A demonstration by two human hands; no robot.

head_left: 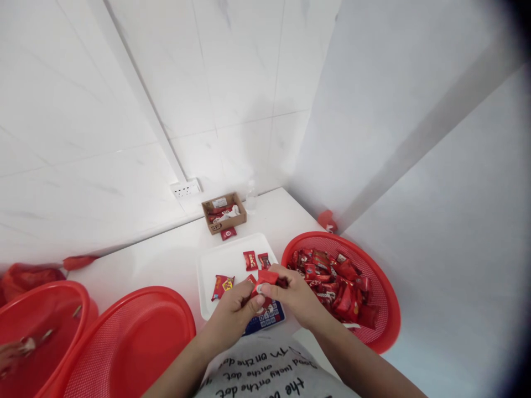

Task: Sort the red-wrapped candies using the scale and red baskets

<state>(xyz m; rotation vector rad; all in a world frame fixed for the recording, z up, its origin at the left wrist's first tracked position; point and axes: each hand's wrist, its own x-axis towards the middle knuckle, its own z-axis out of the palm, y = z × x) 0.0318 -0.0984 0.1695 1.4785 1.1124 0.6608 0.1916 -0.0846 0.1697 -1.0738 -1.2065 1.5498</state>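
Observation:
A small red bag (269, 278) is held up in front of me between both hands. My left hand (233, 310) has its thumb and fingers closed at the bag's left side. With bent fingers, my right hand (295, 296) grips its right side, the thumb across the front. Whatever is inside the bag is hidden. Below the hands is a white weighing scale (207, 271) with a blue keypad (269, 318). Several red snack packets lie on its plate, among them one with a yellow print (223, 287) and a smaller one (249, 260).
To the right stands a red mesh basket (390, 315) full of red packets. A red basket (136, 342) and a red basin (78, 298) are at left; another person's hand (10, 356) shows there. Behind the scale are a cardboard box (228, 222) and a clear bottle (251, 198).

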